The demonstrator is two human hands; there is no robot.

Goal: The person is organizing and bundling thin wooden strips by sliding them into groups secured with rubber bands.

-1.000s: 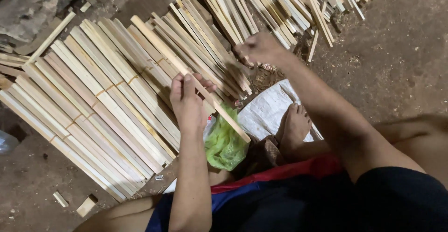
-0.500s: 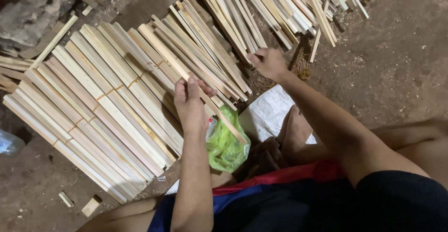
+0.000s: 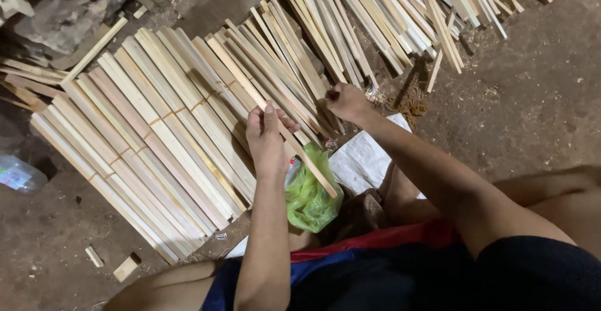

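Two hands working: left hand (image 3: 266,137) has its grip closed on a slat (image 3: 270,116), which slants down past a green bag (image 3: 310,193). Right hand (image 3: 346,102) pinches shut on something small, just beside. Bound slats (image 3: 150,154) lie left on the floor (image 3: 538,98).

Left hand (image 3: 266,139) grips one wooden slat (image 3: 285,132), angled over a tied slat mat (image 3: 150,142) on the dirt floor (image 3: 538,111). Right hand (image 3: 347,101) touches the loose slat pile (image 3: 375,17). Green bag (image 3: 310,195) and white sack (image 3: 363,161) lie below the hands
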